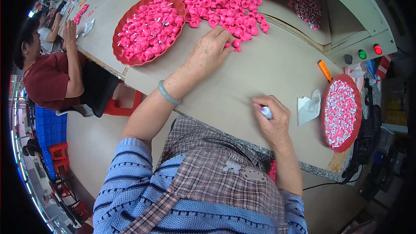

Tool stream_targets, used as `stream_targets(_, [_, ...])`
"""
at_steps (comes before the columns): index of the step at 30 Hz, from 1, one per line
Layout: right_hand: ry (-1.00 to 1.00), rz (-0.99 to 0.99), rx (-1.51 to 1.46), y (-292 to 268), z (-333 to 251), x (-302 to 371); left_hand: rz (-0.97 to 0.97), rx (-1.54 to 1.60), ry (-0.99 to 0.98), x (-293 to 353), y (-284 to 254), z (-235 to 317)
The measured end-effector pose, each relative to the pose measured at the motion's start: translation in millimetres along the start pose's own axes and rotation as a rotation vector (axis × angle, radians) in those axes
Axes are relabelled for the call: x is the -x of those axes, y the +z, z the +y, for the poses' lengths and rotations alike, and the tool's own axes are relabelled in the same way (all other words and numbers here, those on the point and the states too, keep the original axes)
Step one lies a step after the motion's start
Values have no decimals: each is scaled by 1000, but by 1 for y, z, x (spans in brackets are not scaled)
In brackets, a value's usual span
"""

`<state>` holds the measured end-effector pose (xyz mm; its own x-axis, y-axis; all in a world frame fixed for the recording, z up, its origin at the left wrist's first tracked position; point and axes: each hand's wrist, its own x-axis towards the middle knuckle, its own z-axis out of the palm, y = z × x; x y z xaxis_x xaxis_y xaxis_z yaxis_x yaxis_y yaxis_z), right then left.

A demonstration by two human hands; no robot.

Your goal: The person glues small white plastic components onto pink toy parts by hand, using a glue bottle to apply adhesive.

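My left hand (209, 53) reaches to the near edge of a large heap of small, hollow, bright pink pieces (216, 0). Its fingers are curled together at a loose pink piece (236, 43). A pale green bangle (168, 92) circles that wrist. Lower and to the right, my right hand (274, 119) is closed around a small white squeeze bottle (266, 112) with a purplish tip; the palm hides part of the bottle. Left of the heap, a scalloped red tray (118, 39) is full of pink pieces, some showing white or silvery bits.
On the right, a red tray (358, 117) holds small pink-and-white pieces, beside a crumpled white tissue (309, 107) and an orange marker (324, 70). A machine housing (368, 39) with lit buttons borders the table's (208, 91) far right. At left, a co-worker (52, 73) sits near a red stool (123, 99).
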<state>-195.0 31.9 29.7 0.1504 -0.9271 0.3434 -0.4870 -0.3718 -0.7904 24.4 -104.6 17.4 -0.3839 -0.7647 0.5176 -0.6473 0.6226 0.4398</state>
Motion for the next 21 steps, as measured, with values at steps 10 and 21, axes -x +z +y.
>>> stream_targets(10, [44,-6,-15,0,-1,0,-45,41,-121,10,-11,9])
stream_targets(21, [37,-4,-16,0,1,0,-68,251,-251,11,-20,6])
